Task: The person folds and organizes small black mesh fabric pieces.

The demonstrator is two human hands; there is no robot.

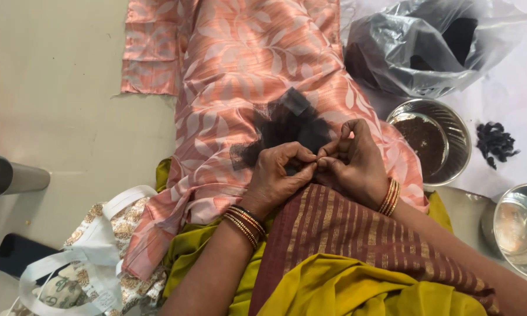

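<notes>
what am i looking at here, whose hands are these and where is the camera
There is one picture, taken by a camera worn on a person's head and looking down at their lap. The left hand and right hand are that person's own, with bangles on both wrists. Their fingertips meet, pinching something too small to make out, at the edge of a tuft of black net lying on peach leaf-patterned cloth. To the right are a grey plastic bag, a steel bowl of dark contents, and a small black pile.
</notes>
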